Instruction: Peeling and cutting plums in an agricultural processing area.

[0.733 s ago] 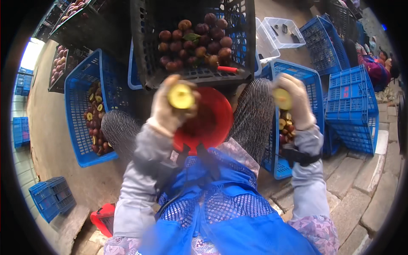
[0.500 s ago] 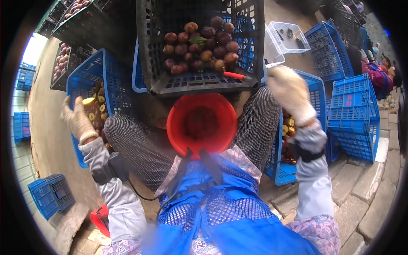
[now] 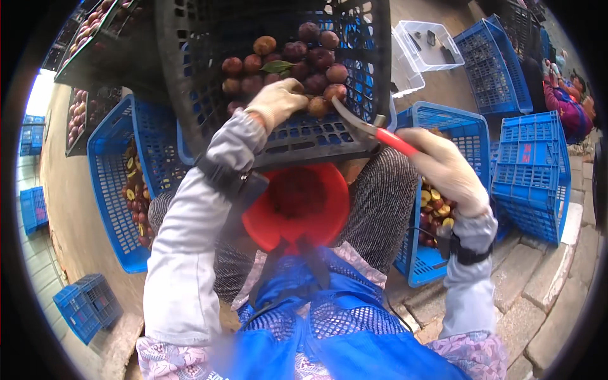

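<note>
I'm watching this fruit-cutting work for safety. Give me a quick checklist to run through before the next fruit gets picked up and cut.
1. Left hand gloved and resting on the dark fruits in the black crate: ok.
2. Right hand gloved, gripping the red-handled tool: ok.
3. Tool tip apart from the left hand's fingers: not ok, it points at the fruits right beside them.
4. Red bowl in the lap ready to catch pieces: ok.
5. Whether the left hand has closed on a fruit: cannot tell.
6. Blue crate of cut halves near the right hand: ok.
</note>
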Demonstrator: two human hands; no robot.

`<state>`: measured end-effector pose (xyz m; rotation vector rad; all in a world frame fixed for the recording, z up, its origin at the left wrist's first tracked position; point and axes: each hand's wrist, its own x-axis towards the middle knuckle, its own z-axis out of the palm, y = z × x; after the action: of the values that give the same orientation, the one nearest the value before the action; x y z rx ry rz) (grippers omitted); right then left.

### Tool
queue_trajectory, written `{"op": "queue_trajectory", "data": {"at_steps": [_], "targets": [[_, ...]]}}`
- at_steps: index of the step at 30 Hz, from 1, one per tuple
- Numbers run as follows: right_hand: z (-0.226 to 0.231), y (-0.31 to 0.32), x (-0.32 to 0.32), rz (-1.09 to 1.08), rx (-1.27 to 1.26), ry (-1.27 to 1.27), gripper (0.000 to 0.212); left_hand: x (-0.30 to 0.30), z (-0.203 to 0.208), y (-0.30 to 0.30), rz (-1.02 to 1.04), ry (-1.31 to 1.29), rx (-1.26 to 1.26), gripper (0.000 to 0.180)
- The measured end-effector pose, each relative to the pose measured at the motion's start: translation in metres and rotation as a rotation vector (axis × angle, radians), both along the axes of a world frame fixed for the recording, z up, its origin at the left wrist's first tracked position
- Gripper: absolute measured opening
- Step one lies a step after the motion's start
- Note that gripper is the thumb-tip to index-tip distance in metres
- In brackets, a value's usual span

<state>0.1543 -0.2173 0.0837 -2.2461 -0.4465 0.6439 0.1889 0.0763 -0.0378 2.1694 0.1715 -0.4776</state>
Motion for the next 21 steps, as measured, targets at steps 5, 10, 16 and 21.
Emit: {"op": "queue_trajectory", "data": {"at_steps": [5,10,16,21], "targets": [[-0.028,-0.068,-0.037,-0.552,0.779,0.495,0.053,0.059,-0.093,-0.042,-0.243,0.194,0.337,0.07],[-0.04,-0.053,-0.046,-0.743,0.721,0.391,0.022,0.07,-0.123,-0.062,-0.071,0.241,0.612,0.082],[-0.044,-0.049,-0.055,-0.587,0.79,0.417,0.028,0.041,-0.054,-0.028,0.016,0.479,-0.764,0.054],[-0.033,0.005,-0.07,-0.465,0.758,0.37,0.022,-0.046,0.032,-0.023,0.145,0.388,-1.598,0.047]]}}
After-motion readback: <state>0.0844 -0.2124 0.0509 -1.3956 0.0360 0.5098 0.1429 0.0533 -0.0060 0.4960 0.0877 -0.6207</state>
